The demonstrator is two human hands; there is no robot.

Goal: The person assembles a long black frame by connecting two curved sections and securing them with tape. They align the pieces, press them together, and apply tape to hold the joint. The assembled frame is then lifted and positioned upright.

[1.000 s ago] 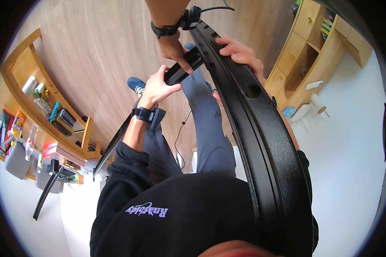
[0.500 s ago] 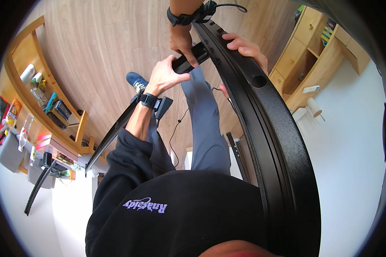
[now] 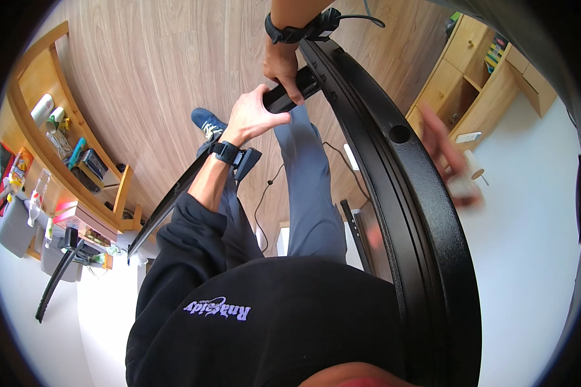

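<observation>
Black and short, a smooth bar [image 3: 279,99] was gripped between the left hand's [image 3: 248,118] thumb and fingers, its end at a long, textured black beam [image 3: 426,187]. A co-worker's hand [image 3: 281,66] touched the bar too. Beyond the beam, the right hand [image 3: 447,155] blurred, its grip unclear. Wood-grain floor [image 3: 168,71] lay below.

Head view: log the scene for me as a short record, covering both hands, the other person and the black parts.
Left: left hand gripping bar
Right: right hand blurred beside beam, contact unclear
Other person: hand at bar
Bar: end against or near beam
Floor: wooden planks
</observation>
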